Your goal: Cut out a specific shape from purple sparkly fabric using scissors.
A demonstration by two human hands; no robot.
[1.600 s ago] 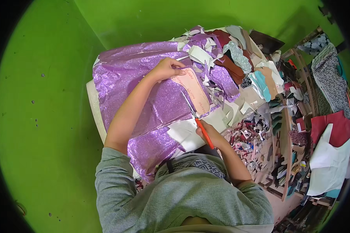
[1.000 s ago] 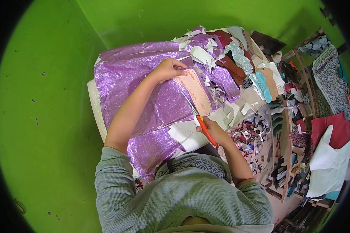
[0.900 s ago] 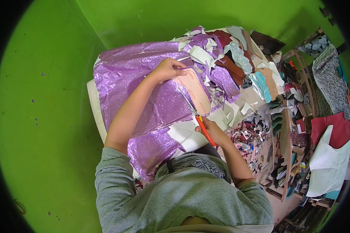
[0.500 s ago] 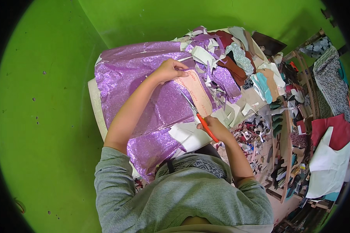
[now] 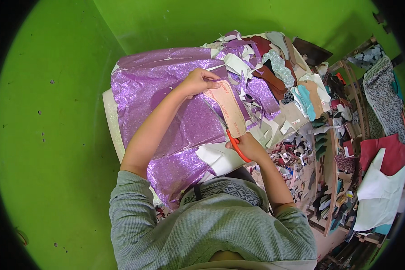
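A beige sole-shaped piece (image 5: 231,110) with red print lies on a purple glitter sheet (image 5: 184,119). My left hand (image 5: 197,83) pinches the far end of the sole piece together with the sheet edge, thumb on top. Held in my right hand (image 5: 251,146) is a pair of scissors (image 5: 232,138) with orange handles. Their blades point away from me and run along the left edge of the sole piece, in among the purple material. Part of the handles is hidden by my fingers.
Purple and white offcuts (image 5: 238,65) are heaped past my left hand. Brown sole-shaped pieces (image 5: 271,82) and turquoise ones (image 5: 304,102) lie at the table's right. Scraps (image 5: 288,157) litter the floor. A wooden rack (image 5: 334,180) with materials stands right; a green wall (image 5: 54,135) rises left.
My right hand and the scissors have shifted slightly forward and left along the sole piece's edge. My left hand keeps its hold in nearly the same place.
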